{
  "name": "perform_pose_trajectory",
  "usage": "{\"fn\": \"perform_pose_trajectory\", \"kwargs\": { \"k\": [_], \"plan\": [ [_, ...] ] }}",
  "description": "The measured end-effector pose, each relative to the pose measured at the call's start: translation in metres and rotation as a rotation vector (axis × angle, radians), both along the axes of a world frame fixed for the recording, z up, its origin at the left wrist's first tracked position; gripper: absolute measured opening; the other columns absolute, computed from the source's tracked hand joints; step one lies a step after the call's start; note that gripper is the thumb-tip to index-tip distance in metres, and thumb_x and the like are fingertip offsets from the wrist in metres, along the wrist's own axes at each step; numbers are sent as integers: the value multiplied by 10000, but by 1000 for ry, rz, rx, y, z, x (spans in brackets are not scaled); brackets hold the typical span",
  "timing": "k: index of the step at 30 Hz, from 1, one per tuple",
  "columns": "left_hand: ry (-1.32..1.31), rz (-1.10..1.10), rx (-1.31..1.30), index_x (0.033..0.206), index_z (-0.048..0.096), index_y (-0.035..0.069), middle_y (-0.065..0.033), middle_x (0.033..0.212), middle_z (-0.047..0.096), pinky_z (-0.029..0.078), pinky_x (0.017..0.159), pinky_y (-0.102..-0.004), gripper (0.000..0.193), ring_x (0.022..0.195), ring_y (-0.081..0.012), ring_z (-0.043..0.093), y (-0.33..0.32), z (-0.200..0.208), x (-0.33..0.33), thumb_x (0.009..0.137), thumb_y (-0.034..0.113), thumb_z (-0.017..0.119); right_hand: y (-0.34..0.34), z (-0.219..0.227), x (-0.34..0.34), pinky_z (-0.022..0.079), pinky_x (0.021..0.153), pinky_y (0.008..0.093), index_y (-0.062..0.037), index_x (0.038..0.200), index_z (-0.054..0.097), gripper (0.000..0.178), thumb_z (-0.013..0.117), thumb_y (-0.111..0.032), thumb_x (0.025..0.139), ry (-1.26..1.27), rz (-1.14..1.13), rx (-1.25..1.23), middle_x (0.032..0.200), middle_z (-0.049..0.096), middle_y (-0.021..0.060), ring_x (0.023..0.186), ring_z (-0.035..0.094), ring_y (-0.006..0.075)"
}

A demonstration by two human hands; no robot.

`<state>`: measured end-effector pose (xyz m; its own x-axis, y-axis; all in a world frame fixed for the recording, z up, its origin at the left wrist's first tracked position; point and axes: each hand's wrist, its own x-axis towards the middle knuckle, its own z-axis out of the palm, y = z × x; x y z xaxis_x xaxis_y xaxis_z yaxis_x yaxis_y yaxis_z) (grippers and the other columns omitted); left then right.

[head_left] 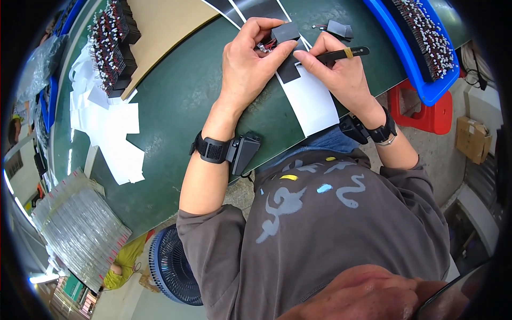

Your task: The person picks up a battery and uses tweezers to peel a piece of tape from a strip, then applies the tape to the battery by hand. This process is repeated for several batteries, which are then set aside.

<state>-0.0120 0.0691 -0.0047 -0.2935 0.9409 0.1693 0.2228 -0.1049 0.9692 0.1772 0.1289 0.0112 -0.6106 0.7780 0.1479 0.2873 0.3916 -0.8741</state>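
Observation:
My left hand (249,61) is closed on a small dark grey battery pack (285,33), its thumb and fingers at the sides. Thin red and black wires (266,46) with a white plug come off the pack near the fingers. Black tweezers (336,55) with a tan band lie in my closed right hand (341,74), their tips close to the pack. Under both hands is a white backing strip (312,106) that bears black rectangular stickers (289,73). Two more grey packs (340,29) lie on the green table (181,101) beyond my right hand.
At the far left, many wired packs (114,48) stand in rows beside a tan board (160,32). Used white backing paper (117,133) lies near them. A blue tray (397,42) of packs is at right, above a red stool (442,109). Clear plastic trays (80,224) are stacked lower left.

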Motion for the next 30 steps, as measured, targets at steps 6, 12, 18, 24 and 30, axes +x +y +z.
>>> {"fn": "perform_pose_trajectory", "kwargs": {
  "k": [6, 12, 18, 24, 30],
  "plan": [
    [7, -7, -25, 1136, 674, 43, -83, 966, 760, 568, 722, -249, 369, 874, -125, 727, 1, 2, -1, 823, 171, 823, 1, 0, 1, 422, 619, 223, -35, 831, 613, 227, 758, -183, 924, 25, 53, -5, 726, 609, -11, 674, 548, 62],
    [17, -47, -62, 1190, 637, 11, -61, 1048, 726, 551, 794, -232, 372, 957, -99, 675, -4, 7, 1, 861, 93, 792, -4, 10, 5, 469, 666, 252, -42, 821, 592, 211, 726, -147, 944, 368, 279, 318, 744, 627, 22, 754, 616, 133],
    [19, -90, 32, 1141, 679, 65, -73, 1042, 752, 579, 763, -273, 349, 941, -160, 732, -1, 2, 2, 830, 154, 810, 23, 9, -8, 559, 831, 294, -82, 800, 560, 255, 650, -191, 1012, 582, -119, -506, 780, 634, 43, 1042, 701, 213],
    [-1, -75, -23, 1149, 669, 51, -85, 1059, 753, 590, 797, -289, 356, 1014, -189, 734, -1, 7, 3, 828, 127, 804, 38, -4, -8, 568, 915, 302, -93, 792, 565, 281, 627, -231, 1028, 540, -45, -651, 792, 629, 28, 1104, 698, 229],
    [17, -69, -26, 1150, 666, 41, -92, 1058, 754, 591, 798, -289, 358, 1000, -190, 737, -1, 7, 3, 828, 118, 803, 40, -3, -9, 571, 896, 282, -100, 784, 568, 287, 643, -247, 1019, 520, -45, -641, 785, 625, 12, 976, 716, 163]
  ]
}}
